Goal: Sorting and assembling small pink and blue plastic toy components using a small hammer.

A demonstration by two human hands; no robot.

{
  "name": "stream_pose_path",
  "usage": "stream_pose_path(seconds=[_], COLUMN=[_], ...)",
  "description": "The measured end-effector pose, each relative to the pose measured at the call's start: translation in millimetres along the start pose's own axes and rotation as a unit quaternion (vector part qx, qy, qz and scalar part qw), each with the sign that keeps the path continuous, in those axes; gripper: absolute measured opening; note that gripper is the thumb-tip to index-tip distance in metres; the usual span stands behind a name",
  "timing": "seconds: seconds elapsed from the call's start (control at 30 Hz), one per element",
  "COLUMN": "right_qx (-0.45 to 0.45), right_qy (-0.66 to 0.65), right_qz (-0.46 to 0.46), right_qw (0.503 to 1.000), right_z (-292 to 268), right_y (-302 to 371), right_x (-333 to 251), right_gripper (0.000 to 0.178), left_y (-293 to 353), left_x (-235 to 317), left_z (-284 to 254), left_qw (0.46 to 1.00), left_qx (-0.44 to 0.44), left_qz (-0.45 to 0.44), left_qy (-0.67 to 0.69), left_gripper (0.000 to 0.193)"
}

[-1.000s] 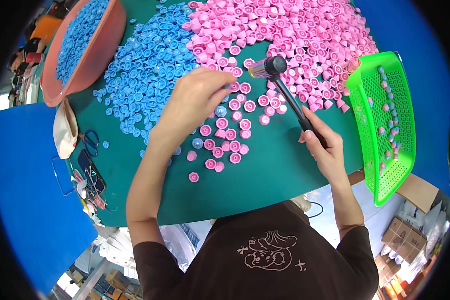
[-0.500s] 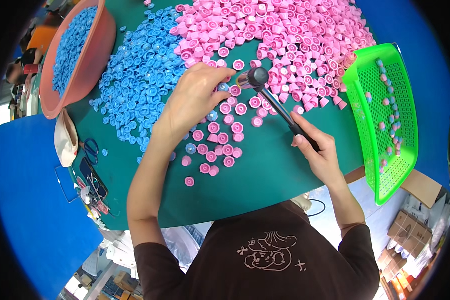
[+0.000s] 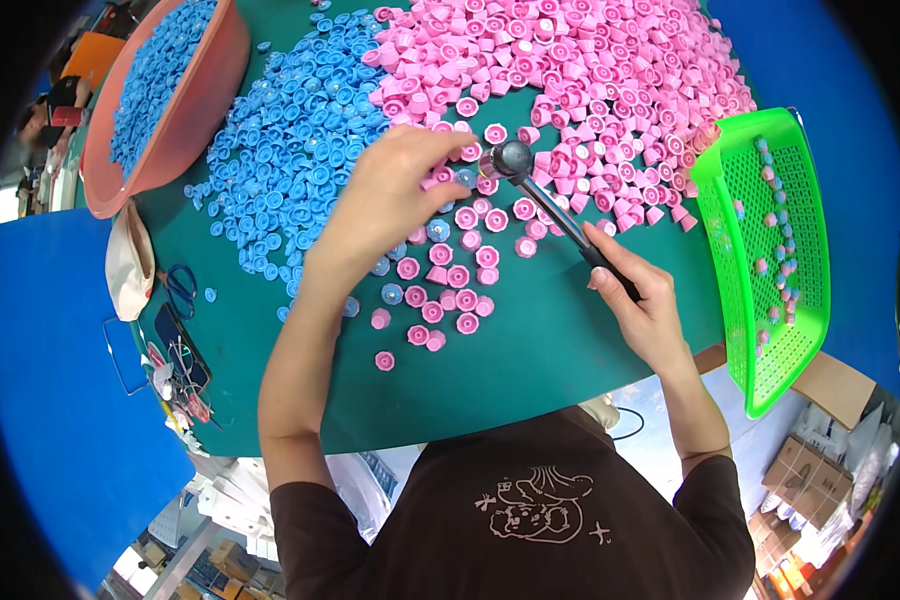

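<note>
Two bare hands meet over a dark green tabletop (image 3: pixel 570 370). The right hand (image 3: pixel 642 300) has its fingers wrapped firmly around the black handle of a small round-headed hammer (image 3: pixel 562 213). The left hand (image 3: pixel 390 190) reaches in with thumb and forefinger apart; a small round blue plastic cap (image 3: pixel 466 178) sits between them, beside the hammer's head. Whether the thumb or the hammer touches it cannot be told.

Around the left hand lie scattered pink plastic cups (image 3: pixel 457 275), a few blue caps among them. Beyond stand a large heap of pink cups (image 3: pixel 570 60) and a heap of blue caps (image 3: pixel 305 130), with more blue in a salmon-coloured plastic basin (image 3: pixel 210 100) at far left.

At right, a bright green mesh plastic basket (image 3: pixel 738 270) contains a thin scatter of joined blue-and-pink pieces (image 3: pixel 782 222). Against the heaps, the work looks barely begun: few pieces joined, most loose.
</note>
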State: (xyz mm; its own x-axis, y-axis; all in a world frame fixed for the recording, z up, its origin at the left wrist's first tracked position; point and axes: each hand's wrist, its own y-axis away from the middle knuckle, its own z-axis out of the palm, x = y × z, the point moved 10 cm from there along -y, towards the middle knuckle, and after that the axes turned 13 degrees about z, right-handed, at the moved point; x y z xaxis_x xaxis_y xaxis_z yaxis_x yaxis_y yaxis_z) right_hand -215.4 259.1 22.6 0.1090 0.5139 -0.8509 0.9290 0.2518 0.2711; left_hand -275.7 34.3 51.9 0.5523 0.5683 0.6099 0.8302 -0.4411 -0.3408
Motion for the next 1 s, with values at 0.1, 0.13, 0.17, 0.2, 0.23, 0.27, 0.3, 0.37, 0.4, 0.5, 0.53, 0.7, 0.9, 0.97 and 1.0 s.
stream_pose_path(seconds=[0.1, 0.13, 0.17, 0.2, 0.23, 0.27, 0.3, 0.37, 0.4, 0.5, 0.53, 0.7, 0.9, 0.97, 1.0], right_qx=[0.023, 0.022, 0.022, 0.021, 0.019, -0.007, -0.034, -0.027, -0.015, 0.034, 0.023, 0.000, 0.005, 0.011, 0.011], right_qy=[0.083, 0.083, 0.109, 0.135, 0.131, 0.194, 0.256, 0.195, 0.138, 0.011, 0.005, -0.026, -0.028, -0.024, -0.022], right_qz=[-0.075, -0.073, -0.094, -0.115, -0.119, -0.078, -0.037, -0.044, -0.036, -0.059, -0.002, 0.054, 0.024, 0.020, 0.012], right_qw=[0.993, 0.994, 0.989, 0.984, 0.984, 0.978, 0.965, 0.979, 0.990, 0.998, 1.000, 0.998, 0.999, 0.999, 1.000], right_z=[-4, -5, -2, 0, 2, 9, 15, 13, 9, -7, -9, -8, -9, -10, -11], right_y=[4, 3, 3, 3, 0, -7, -11, -11, -9, -9, -12, -9, -5, -5, -5], right_x=[-32, -37, -46, -53, -56, -48, -39, -41, -40, -38, -31, -8, 4, 7, 7], right_gripper=[0.043, 0.043, 0.044, 0.045, 0.045, 0.045, 0.045, 0.045, 0.044, 0.041, 0.041, 0.041, 0.045, 0.044, 0.044], left_y=[13, 18, 24, 32, 41, 47, 50, 74, 81, 69, 63, 51, 47, 46, 47], left_x=[-3, -3, -6, -12, -17, -20, -22, -42, -55, -72, -78, -105, -117, -113, -113], left_z=[-47, -62, -78, -93, -111, -126, -133, -154, -158, -135, -124, -96, -95, -93, -92], left_qw=[0.997, 0.994, 0.990, 0.985, 0.979, 0.972, 0.971, 0.951, 0.951, 0.967, 0.969, 0.973, 0.981, 0.980, 0.979], left_qx=[0.049, 0.070, 0.092, 0.120, 0.151, 0.179, 0.179, 0.225, 0.237, 0.159, 0.119, 0.018, -0.054, -0.061, -0.053], left_qz=[-0.023, -0.045, -0.077, -0.089, -0.101, -0.110, -0.110, -0.171, -0.170, -0.158, -0.157, -0.104, -0.127, -0.111, -0.112], left_qy=[-0.060, -0.065, -0.076, -0.083, -0.095, -0.108, -0.114, -0.123, -0.103, -0.122, -0.150, -0.205, -0.137, -0.156, -0.165], left_gripper=[0.041, 0.039, 0.032, 0.030, 0.029, 0.023, 0.023, 0.020, 0.018, 0.017, 0.016, 0.022, 0.023, 0.021, 0.020])
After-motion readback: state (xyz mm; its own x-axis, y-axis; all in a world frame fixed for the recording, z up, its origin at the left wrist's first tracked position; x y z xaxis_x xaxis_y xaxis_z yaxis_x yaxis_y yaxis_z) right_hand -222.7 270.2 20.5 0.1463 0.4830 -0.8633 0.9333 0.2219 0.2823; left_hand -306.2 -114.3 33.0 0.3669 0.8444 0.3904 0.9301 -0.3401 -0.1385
